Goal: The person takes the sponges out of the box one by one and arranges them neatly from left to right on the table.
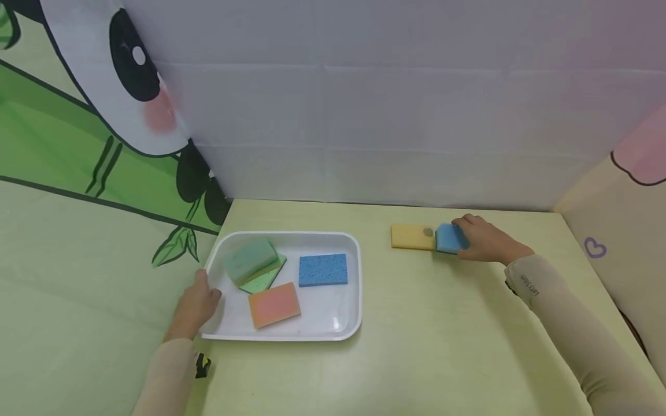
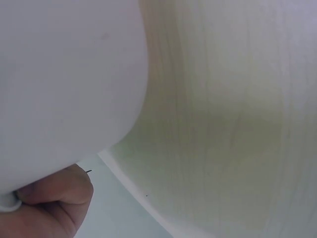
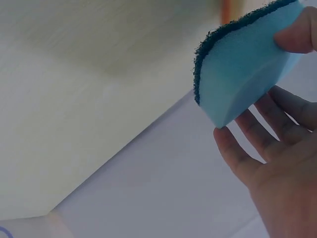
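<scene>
My left hand (image 1: 194, 304) grips the left rim of a white tray (image 1: 350, 329), thumb over the edge. In the left wrist view the fingers (image 2: 59, 186) curl round that rim. My right hand (image 1: 484, 240) pinches a light blue sponge (image 3: 242, 69) between thumb and fingers; the right wrist view shows its dark green scouring layer. Right beside it in the head view lies a yellow sponge (image 1: 408, 236). Inside the tray are a blue sponge (image 1: 323, 270), a pink-orange sponge (image 1: 276, 305) and a green sponge (image 1: 251, 260) resting over a light green one (image 1: 265, 281).
The pale wood-look table (image 1: 416, 346) ends at the back against a light wall (image 1: 406, 133). A cartoon-printed covering (image 1: 78, 231) hangs along the left side, and another panel (image 1: 624, 248) with a small heart borders the right.
</scene>
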A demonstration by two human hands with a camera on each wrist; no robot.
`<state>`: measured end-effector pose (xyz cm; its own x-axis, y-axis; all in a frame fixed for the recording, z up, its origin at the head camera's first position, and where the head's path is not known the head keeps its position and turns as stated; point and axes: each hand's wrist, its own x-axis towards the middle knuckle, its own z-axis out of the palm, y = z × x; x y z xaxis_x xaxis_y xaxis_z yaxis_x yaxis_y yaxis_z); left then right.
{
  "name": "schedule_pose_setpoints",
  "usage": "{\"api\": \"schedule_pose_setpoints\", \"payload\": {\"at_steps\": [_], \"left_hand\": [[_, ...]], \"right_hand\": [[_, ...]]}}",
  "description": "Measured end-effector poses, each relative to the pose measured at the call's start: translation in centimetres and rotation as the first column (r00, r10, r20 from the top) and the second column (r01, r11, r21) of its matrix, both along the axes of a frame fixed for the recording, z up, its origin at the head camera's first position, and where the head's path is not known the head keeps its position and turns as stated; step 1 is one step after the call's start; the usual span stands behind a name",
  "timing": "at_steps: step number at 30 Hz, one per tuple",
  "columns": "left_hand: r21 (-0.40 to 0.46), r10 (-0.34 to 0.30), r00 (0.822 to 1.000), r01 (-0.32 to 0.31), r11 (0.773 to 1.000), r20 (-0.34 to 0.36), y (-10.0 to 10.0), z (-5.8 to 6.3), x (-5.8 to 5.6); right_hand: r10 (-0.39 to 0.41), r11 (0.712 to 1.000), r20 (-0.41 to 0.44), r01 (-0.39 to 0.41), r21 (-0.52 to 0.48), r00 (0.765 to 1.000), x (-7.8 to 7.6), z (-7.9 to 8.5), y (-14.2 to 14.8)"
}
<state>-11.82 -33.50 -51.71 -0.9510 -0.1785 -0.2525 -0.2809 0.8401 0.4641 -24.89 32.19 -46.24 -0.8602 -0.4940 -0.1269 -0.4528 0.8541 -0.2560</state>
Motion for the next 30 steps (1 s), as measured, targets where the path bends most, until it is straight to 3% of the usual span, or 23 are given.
{"api": "schedule_pose_setpoints", "payload": {"at_steps": [8, 20, 30], "left_hand": [[-0.009, 0.010, 1.000, -0.010, 1.000, -0.011, 0.3, -0.2, -0.1], [0.007, 0.043, 0.999, -0.043, 0.999, -0.007, 1.3, -0.1, 0.4], [-0.007, 0.056, 0.998, -0.056, 0.998, -0.002, 2.4, 0.2, 0.0]], "right_hand": [[0.001, 1.000, 0.018, 0.000, -0.024, 1.000, -2.0, -1.2, 2.0], [0.047, 0.998, 0.029, -0.046, -0.034, 0.998, -6.1, -4.4, 2.9], [0.041, 0.999, 0.062, -0.039, -0.020, 0.997, -8.0, -4.6, 3.4]]}}
